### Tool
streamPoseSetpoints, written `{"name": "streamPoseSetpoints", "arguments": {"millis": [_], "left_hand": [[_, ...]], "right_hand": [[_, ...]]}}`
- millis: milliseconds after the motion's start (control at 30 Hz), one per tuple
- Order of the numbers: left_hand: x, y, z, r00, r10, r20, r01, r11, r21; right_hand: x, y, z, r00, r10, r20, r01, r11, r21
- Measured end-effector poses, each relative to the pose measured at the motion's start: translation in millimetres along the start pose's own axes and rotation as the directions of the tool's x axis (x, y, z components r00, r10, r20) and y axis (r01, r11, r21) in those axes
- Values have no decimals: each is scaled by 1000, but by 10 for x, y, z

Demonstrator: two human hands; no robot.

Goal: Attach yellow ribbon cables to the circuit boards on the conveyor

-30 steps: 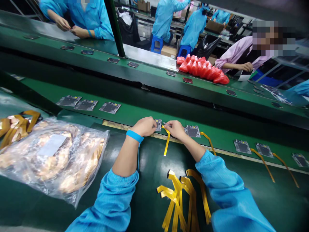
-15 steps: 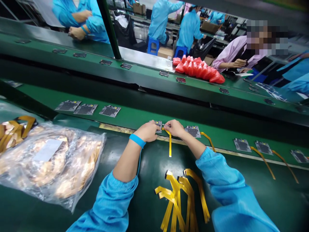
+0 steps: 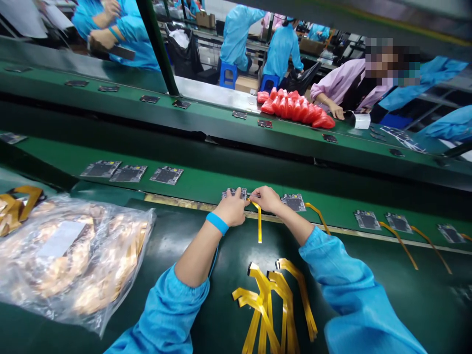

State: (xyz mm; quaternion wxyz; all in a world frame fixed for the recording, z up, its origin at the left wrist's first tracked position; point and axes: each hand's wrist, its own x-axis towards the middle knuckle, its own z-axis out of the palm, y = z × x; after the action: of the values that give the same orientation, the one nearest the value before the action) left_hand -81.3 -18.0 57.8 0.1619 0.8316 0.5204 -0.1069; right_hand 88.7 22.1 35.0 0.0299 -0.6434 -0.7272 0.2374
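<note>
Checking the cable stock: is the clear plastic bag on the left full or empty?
Full, or nearly. The clear plastic bag bulges with coiled amber strips that show through its film, lying flat on the dark worktable.

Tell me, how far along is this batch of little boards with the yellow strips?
Done: four boards to the right already trail yellow strips. In hand: the left hand steadies one board on the green belt while the right hand presses a yellow strip onto it. Left: three bare boards upstream, and a pile of loose strips near the sleeves.
</note>
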Motion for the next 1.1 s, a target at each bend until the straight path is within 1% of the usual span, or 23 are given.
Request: {"name": "streamPoseSetpoints", "arguments": {"millis": [67,167,267,400,500,600,733,800,900,967,1033,1100], "left_hand": [[5,24,10,1000,-2,-4,2,1000,-6],[13,55,24,1000,-5,-14,4,1000,-5],[19,82,31,1000,-5,-17,5,1000,0],[25,105,42,999,7,-34,-6,1000,16],[28,113,45,999,25,-35,-24,999,24],[26,103,28,999,52,-14,-51,998,29],[10,26,-36,994,107,23,-107,994,-10],[0,-46,-72,994,107,12,-106,993,-43],[-5,-163,-101,996,61,-58,-63,998,-28],[2,-220,-97,994,32,-105,-31,999,12],[19,-250,-81,992,12,-128,-7,999,35],[44,-260,-60,990,12,-139,-6,999,40]], "right_hand": [[-29,36,-14,999,-34,-35,33,999,-28],[-62,86,-29,986,-140,-90,134,988,-78],[-73,109,-27,974,-215,-68,210,975,-68],[-82,131,-14,978,-204,-37,203,979,-21],[-99,167,-27,977,-211,-37,209,977,-51],[-119,194,-56,976,-215,-27,212,973,-88],[-151,232,-80,982,-189,-14,187,978,-97],[-184,285,-86,982,-182,-48,179,982,-63],[-290,418,-110,975,-170,-143,175,984,24],[-414,524,-142,969,-173,-176,186,981,60],[-585,628,-181,970,-190,-154,202,977,63],[-792,723,-216,974,-205,-93,211,976,50]]}}
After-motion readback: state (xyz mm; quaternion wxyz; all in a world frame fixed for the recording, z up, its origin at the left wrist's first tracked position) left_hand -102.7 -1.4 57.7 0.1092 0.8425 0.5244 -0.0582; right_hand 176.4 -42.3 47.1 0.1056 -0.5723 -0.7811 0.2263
